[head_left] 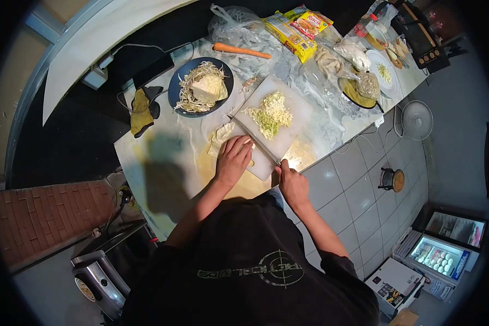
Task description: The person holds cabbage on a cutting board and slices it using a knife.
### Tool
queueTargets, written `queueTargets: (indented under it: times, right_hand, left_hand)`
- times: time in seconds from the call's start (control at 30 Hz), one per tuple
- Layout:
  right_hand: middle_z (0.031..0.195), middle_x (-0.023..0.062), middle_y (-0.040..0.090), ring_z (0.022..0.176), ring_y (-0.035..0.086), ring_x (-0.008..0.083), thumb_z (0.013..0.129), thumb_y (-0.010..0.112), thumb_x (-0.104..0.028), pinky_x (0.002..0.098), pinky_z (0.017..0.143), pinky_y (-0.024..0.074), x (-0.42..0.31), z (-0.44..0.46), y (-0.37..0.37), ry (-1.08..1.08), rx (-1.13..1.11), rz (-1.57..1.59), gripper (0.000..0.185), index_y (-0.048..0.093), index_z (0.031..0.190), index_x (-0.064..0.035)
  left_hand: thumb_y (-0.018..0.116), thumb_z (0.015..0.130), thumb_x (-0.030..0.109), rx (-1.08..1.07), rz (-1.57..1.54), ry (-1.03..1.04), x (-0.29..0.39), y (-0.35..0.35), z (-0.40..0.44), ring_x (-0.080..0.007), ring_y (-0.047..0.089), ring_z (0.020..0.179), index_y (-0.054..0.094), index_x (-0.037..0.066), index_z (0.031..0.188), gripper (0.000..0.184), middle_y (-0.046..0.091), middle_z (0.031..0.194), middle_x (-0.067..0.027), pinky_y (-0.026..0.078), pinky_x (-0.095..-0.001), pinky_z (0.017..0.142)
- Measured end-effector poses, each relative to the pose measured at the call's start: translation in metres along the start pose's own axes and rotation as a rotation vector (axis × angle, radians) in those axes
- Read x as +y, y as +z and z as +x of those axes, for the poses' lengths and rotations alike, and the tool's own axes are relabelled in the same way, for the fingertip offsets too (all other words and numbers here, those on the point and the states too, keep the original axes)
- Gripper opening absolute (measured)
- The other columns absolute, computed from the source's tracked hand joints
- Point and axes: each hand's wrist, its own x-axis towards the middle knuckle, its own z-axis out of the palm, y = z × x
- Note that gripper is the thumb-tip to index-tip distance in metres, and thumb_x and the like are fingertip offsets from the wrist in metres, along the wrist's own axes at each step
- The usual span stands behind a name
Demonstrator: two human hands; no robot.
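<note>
Right hand [293,186] clenched round knife [257,140] handle, blade across cutting board [300,108]; left hand [234,158] curled over cabbage leaf [221,136], grip unclear.

I saw chopped cabbage [271,115] that was pale yellow and green. The cutting board [303,104] was white, the carrot [242,51] orange (so bright!), the plate [230,80] dark blue, the tabletop [328,127] swirly white and green.

1. I watch through one camera worn on the person's head, facing forward and steeply down.
2. The black shirt [223,261] sits nearest me, with the left hand [235,161] and right hand [293,187] farther off.
3. My wide, round-edged view takes in the tabletop [141,160] and tiled floor [359,187].
</note>
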Motion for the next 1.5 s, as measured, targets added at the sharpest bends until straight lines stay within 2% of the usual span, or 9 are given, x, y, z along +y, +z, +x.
queueTargets:
  times: [0.17,0.27,0.33,0.53,1.27,1.43,1.5]
  right_hand:
    - [0.061,0.0196,0.064,0.055,0.066,0.0406,0.106,0.047,-0.035,0.0504,0.047,0.0509,0.010,0.005,-0.003,0.029,0.020,-0.009,0.029,0.050,0.102,-0.0067]
    - [0.063,0.0234,0.063,0.059,0.064,0.0456,0.106,0.046,-0.034,0.0552,0.052,0.0502,0.012,0.005,-0.005,0.064,-0.048,0.150,0.030,0.050,0.104,-0.0044]
    - [0.065,0.0269,0.061,0.065,0.062,0.0498,0.107,0.045,-0.033,0.0587,0.058,0.0486,0.009,0.004,-0.010,0.056,-0.141,0.365,0.033,0.051,0.106,-0.0011]
    - [0.068,0.0285,0.062,0.068,0.062,0.0500,0.107,0.044,-0.034,0.0587,0.062,0.0480,0.004,0.002,-0.016,0.060,-0.182,0.403,0.036,0.055,0.109,0.0010]
    - [0.068,0.0283,0.065,0.066,0.065,0.0493,0.108,0.042,-0.034,0.0578,0.059,0.0513,-0.005,0.003,-0.012,0.051,-0.212,0.246,0.033,0.049,0.109,-0.0022]
    - [0.066,0.0239,0.067,0.062,0.068,0.0441,0.106,0.046,-0.036,0.0532,0.053,0.0538,-0.012,0.000,-0.011,0.037,-0.136,0.058,0.031,0.048,0.104,-0.0049]
    - [0.066,0.0235,0.066,0.061,0.067,0.0442,0.106,0.046,-0.036,0.0541,0.054,0.0535,-0.010,0.001,-0.005,0.042,-0.138,0.057,0.031,0.048,0.106,-0.0055]
  left_hand:
    - [0.070,0.085,0.006,0.002,0.002,0.000,0.001,-0.001,0.000,-0.0287,0.059,0.114,0.069,0.005,0.110,0.026,0.064,0.122,-0.0078,0.046,-0.0414,0.098]
    - [0.070,0.084,0.006,-0.002,0.001,-0.022,0.002,-0.002,0.000,-0.0290,0.059,0.114,0.069,0.005,0.110,0.026,0.063,0.121,-0.0080,0.046,-0.0414,0.097]
    - [0.070,0.084,0.006,0.012,0.013,-0.023,0.004,-0.003,0.001,-0.0291,0.059,0.113,0.069,0.005,0.110,0.026,0.063,0.120,-0.0080,0.046,-0.0416,0.097]
    - [0.070,0.083,0.006,0.021,0.017,-0.002,0.001,-0.001,0.000,-0.0287,0.059,0.113,0.069,0.006,0.111,0.027,0.063,0.117,-0.0077,0.046,-0.0416,0.097]
    - [0.070,0.085,0.006,0.026,0.035,0.015,-0.001,0.002,-0.002,-0.0282,0.060,0.113,0.070,0.006,0.109,0.025,0.063,0.117,-0.0078,0.047,-0.0412,0.097]
    - [0.070,0.084,0.006,0.038,0.026,0.008,0.000,0.002,-0.001,-0.0289,0.060,0.111,0.069,0.006,0.108,0.024,0.063,0.116,-0.0083,0.047,-0.0417,0.096]
    - [0.070,0.084,0.005,0.039,0.027,0.010,0.000,0.002,-0.002,-0.0290,0.060,0.111,0.069,0.005,0.107,0.023,0.063,0.116,-0.0084,0.047,-0.0418,0.096]
